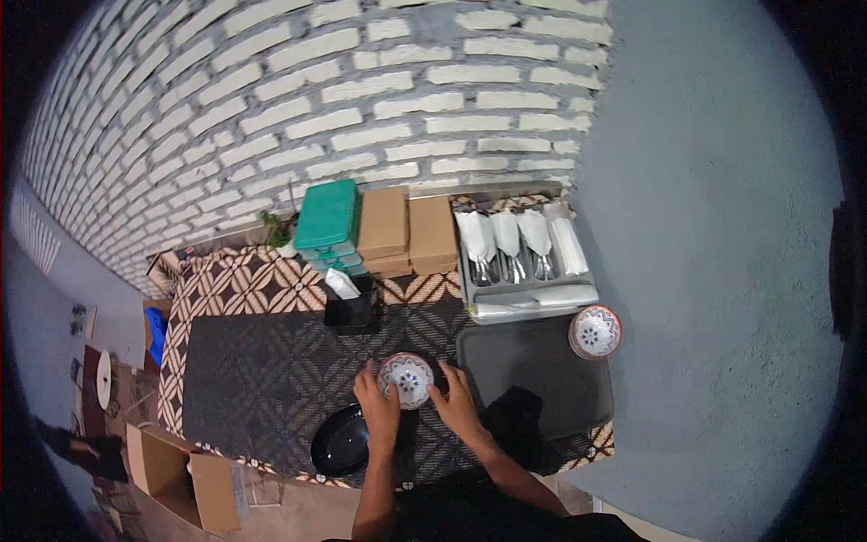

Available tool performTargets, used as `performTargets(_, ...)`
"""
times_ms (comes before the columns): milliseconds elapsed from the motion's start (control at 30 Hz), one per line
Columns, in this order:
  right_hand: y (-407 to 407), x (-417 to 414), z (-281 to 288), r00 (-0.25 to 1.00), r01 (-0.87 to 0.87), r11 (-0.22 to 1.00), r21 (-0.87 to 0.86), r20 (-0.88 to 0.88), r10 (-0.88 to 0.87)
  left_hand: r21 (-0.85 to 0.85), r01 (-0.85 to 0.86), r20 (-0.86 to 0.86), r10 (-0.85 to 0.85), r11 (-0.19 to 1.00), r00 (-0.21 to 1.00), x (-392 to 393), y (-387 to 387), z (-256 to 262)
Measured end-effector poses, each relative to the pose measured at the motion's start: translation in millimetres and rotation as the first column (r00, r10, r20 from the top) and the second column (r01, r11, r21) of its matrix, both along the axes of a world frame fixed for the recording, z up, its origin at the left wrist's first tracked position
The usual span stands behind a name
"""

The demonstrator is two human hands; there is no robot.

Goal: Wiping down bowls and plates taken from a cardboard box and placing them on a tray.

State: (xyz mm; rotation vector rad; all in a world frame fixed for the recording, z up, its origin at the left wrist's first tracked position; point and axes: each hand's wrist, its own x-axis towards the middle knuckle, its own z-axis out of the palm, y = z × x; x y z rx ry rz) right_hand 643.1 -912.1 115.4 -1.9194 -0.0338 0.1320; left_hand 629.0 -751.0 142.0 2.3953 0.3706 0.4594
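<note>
A small white bowl (406, 381) with a red-orange rim and a dark floral pattern is between my two hands above the dark mat. My left hand (379, 410) is at its left side, thumb against the near rim. On the opposite side, my right hand (457, 403) has its thumb on the rim and its fingers spread along the edge. Whether the bowl touches the mat is hard to tell. Partly behind my left wrist lies a glossy black oval dish (339, 442). More patterned bowls (595, 333), apparently stacked, stand on the far right corner of a dark tray (542, 359).
Behind the mat (250, 379) stand a black box with a white packet (343, 283), green-lidded containers (326, 215), brown cardboard boxes (384, 223) and a grey cutlery organizer (528, 298) with wrapped cutlery. Walls border the table behind and right. An open carton (166, 467) sits lower left.
</note>
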Motion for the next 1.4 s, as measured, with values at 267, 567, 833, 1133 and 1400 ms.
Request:
performTargets(267,14,-7,21,0.968,0.035,0.994,-0.100,0.251,-0.009,-0.032,0.169,0.099,-0.165,0.985,0.981,-11,17,7)
performTargets(567,-48,-62,83,0.958,0.141,0.986,0.087,0.238,-0.158,-0.842,0.128,0.167,-0.027,-0.523,0.986,-19,-52,13)
performTargets(833,-121,-113,30,0.859,0.478,0.826,-0.300,-0.037,-0.511,-0.671,-0.073,0.088,-0.177,-0.738,0.980,-41,-86,-5)
performTargets(1133,-85,-101,46,0.799,0.309,0.942,-0.133,0.573,-0.182,-0.903,-0.043,0.105,-0.316,-0.428,0.943,-59,-80,24)
performTargets(1400,-70,-76,38,0.878,-0.167,0.770,0.616,-0.262,0.400,-0.322,0.840,0.332,-0.779,0.436,0.532,-44,-52,81)
